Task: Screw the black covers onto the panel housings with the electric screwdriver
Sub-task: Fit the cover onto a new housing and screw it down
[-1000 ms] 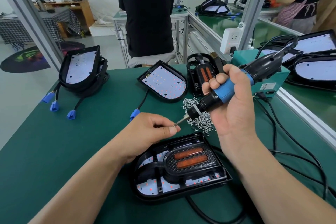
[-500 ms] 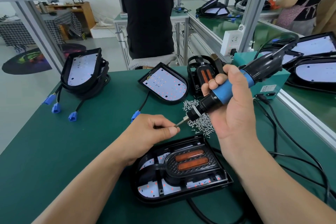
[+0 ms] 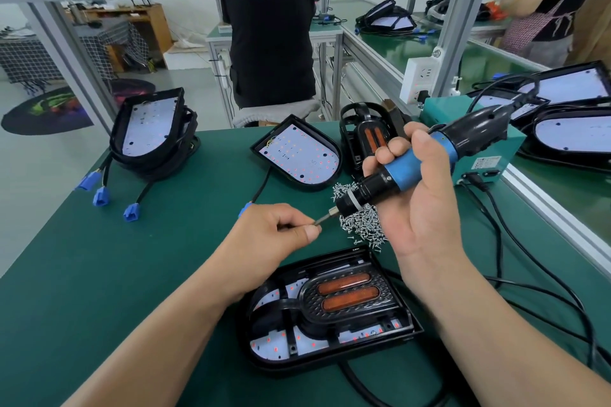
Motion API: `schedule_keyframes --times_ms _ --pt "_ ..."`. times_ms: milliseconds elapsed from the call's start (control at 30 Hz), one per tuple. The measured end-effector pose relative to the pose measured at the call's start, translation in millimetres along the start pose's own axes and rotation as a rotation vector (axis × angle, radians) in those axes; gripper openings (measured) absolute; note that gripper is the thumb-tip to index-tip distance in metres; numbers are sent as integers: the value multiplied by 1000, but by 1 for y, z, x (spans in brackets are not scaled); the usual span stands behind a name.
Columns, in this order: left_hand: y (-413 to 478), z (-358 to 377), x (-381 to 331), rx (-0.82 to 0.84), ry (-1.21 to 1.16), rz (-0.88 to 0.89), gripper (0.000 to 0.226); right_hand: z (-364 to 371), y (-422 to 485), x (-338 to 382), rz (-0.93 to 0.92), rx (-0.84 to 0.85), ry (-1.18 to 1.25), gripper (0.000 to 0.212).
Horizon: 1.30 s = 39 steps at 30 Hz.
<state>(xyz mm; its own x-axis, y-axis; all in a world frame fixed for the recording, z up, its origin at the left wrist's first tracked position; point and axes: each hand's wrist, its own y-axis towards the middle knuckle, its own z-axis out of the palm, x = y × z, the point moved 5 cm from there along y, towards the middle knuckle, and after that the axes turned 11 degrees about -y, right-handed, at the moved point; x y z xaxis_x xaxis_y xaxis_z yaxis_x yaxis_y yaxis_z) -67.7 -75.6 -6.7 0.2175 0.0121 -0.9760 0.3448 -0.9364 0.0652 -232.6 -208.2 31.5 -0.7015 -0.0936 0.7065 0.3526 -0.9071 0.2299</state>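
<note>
Right hand (image 3: 426, 208) gripped the screwdriver (image 3: 406, 168) above the screws (image 3: 362, 225); left hand (image 3: 274, 235) pinched its bit (image 3: 325, 218). Housing (image 3: 297, 349) lay between the forearms on the table (image 3: 99, 291).

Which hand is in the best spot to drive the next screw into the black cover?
The right hand: it grips the electric screwdriver, with its bit angled down and the black cover close by. The left hand only pinches at the bit's tip and holds no tool.
</note>
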Motion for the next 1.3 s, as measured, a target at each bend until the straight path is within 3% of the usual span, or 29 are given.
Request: schedule_keyframes --times_ms 167,333,600,700,833,1100,1300 --pt "2 0 3 16 -34 -25 3 -2 1 1 16 -54 15 10" --pt "-2 1 5 80 -77 -100 11 -15 3 -1 76 -187 84 7" --pt "-7 -6 5 219 17 -166 10 -20 11 14 43 -176 91 15" --pt "-10 -1 3 279 90 -163 22 -22 12 21 48 -157 38 18" --pt "-12 3 -1 256 162 -122 10 -19 12 32 19 -104 -44 21" --pt "-13 6 -3 228 150 -112 9 -5 8 39 -15 72 -194 18" --pt "-13 6 -2 225 155 -116 10 0 6 38 -29 111 -238 16"
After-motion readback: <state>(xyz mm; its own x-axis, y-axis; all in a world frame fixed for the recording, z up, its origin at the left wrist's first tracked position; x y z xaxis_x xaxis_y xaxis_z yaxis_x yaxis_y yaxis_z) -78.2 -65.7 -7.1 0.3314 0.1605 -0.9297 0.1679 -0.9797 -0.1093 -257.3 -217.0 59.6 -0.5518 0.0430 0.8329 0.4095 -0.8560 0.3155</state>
